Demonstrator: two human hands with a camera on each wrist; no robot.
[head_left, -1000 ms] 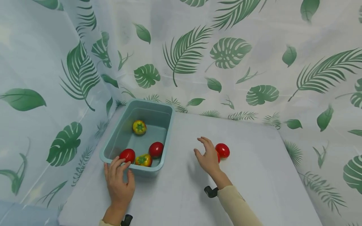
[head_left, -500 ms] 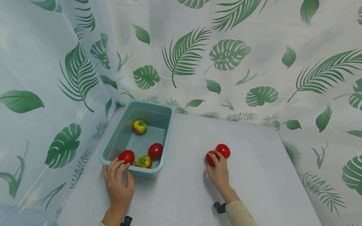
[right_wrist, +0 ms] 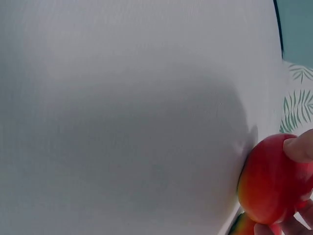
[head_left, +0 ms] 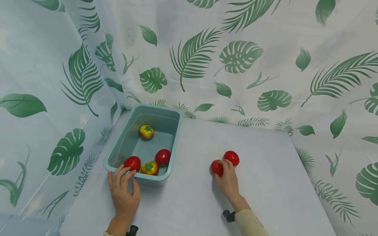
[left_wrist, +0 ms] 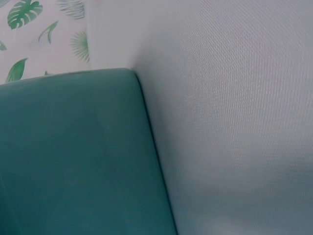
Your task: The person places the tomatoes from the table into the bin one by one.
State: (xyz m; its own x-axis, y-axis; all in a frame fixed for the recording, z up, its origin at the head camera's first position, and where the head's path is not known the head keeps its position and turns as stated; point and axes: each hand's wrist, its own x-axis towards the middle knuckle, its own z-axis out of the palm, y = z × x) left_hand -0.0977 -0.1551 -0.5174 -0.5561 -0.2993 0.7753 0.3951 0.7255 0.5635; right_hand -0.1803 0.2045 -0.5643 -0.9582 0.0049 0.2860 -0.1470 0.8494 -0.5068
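In the head view my right hand (head_left: 228,180) holds a round red fruit (head_left: 217,167) on the white tabletop, thumb and fingers curled about it. Close up in the right wrist view, this smooth fruit (right_wrist: 271,181) fades to yellow on one side. A second red fruit (head_left: 231,158) lies just behind it. My left hand (head_left: 125,193) rests its fingers on the near rim of a blue-green plastic bin (head_left: 176,137), thumb outside. Inside are two red fruits, one (head_left: 132,163) by my left fingers, and two yellow-red ones with green star-shaped caps, one (head_left: 146,131) farther back.
The bin stands at the left on a white-covered table (head_left: 265,183). Leaf-printed sheeting (head_left: 200,91) hangs behind the table and along its sides. From the left wrist view, the bin's outer wall (left_wrist: 83,152) looms close.
My right hand has moved right and around the nearer red fruit, then shifted it slightly left, away from the other. My left hand stays at the bin's rim.
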